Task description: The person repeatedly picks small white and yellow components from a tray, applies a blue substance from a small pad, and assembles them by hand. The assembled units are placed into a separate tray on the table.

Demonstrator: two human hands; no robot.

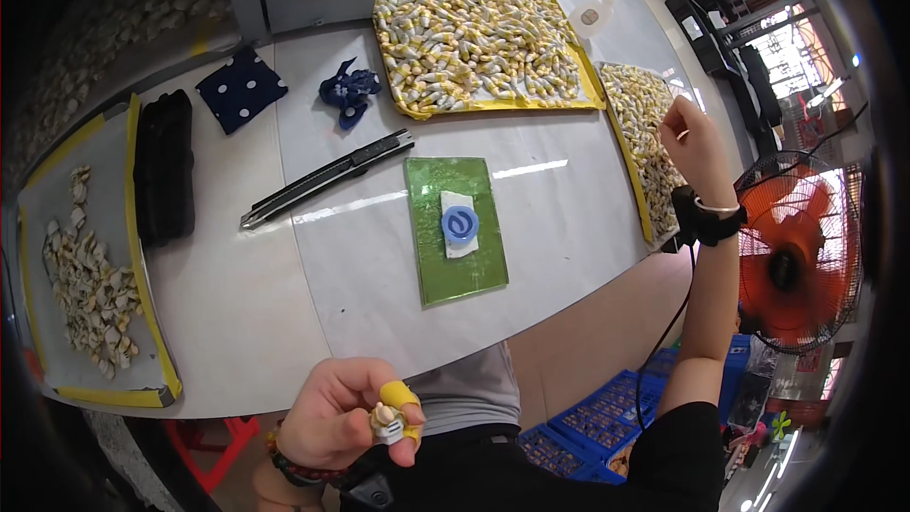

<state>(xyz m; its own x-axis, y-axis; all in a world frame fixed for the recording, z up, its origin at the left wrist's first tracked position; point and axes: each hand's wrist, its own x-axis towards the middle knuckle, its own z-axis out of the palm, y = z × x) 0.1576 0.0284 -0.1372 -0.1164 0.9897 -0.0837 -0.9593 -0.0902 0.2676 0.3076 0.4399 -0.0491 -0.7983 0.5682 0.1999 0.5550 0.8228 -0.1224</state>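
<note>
In front of my body, my left hand (346,412) pinches a small painted figurine (387,424), pale with white and beige parts, between thumb and fingers. Yellow wraps (398,395) cover some of its fingertips. My right hand (697,137) is over the right tray's outer side, its fingers curled in; whatever they hold, if anything, is hidden. Many small white-and-yellow pieces (637,100) lie in that yellow-edged tray. Between my hands, a green rectangular mat (431,275) bears a white pad (458,200) with a round blue lid-like piece (461,225) on it.
A larger tray (502,111) of similar pieces stands at the back. Left of the mat lie a black utility knife (327,180), a dark crumpled cloth (351,90) and a dotted cloth (242,88). Another tray (104,395) is far left. An orange fan (791,256) stands right, above blue crates (592,417).
</note>
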